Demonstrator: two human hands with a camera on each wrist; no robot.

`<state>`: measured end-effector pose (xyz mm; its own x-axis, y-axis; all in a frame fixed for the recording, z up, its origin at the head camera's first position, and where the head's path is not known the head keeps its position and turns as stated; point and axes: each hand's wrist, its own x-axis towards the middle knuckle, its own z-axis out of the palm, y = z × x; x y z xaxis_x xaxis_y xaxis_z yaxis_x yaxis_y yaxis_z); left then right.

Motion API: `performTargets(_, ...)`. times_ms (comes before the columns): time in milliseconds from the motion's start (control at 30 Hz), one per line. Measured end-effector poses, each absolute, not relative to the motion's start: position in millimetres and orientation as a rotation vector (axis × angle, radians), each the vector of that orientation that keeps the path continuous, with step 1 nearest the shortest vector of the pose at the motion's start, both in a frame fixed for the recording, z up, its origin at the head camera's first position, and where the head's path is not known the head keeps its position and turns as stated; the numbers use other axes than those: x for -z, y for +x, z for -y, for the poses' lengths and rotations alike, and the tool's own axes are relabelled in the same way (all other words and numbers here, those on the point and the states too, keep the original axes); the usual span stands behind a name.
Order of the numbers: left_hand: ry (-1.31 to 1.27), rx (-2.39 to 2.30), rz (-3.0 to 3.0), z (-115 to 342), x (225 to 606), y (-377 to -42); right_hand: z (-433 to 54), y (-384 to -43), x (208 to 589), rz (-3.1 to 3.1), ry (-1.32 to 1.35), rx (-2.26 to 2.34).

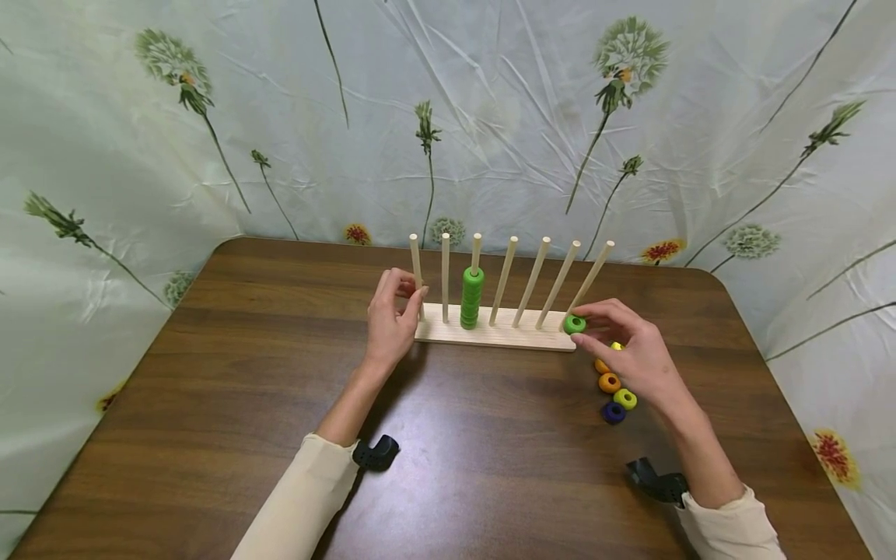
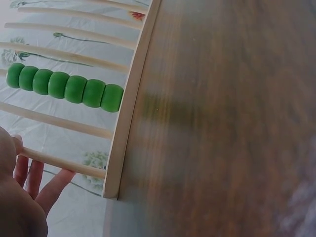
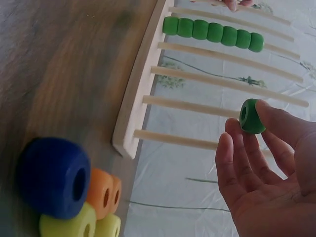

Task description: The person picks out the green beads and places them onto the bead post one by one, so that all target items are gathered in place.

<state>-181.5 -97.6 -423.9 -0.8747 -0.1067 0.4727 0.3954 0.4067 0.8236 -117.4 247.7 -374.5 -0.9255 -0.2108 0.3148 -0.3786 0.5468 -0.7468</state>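
Note:
A pale wooden base [image 1: 497, 336] with several upright pegs stands across the table. Green beads [image 1: 472, 298] are stacked on its third peg from the left; the left wrist view shows the same green stack [image 2: 66, 86]. My left hand [image 1: 393, 315] holds the leftmost peg [image 2: 64, 163] between thumb and fingers. At the base's right end my right hand [image 1: 633, 346] pinches a single green bead [image 1: 575, 323], off the pegs, between thumb and fingertips. Its hole shows in the right wrist view, where the bead [image 3: 253, 117] is near the last two pegs.
Loose beads lie right of the base, partly beneath my right hand: a dark blue bead [image 1: 613, 412], yellow ones [image 1: 625, 400] and orange ones [image 1: 609, 383]. Behind the brown table [image 1: 280, 373] hangs a flower-printed sheet [image 1: 504, 117]. Black wrist bands [image 1: 376, 453] sit on both forearms.

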Motion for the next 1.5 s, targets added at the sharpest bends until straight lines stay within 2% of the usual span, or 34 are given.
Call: performTargets(1500, -0.27, 1.477, 2.197, 98.0, 424.0, -180.7, -186.4, -143.4, 341.6, 2.367, 0.696, -1.492)
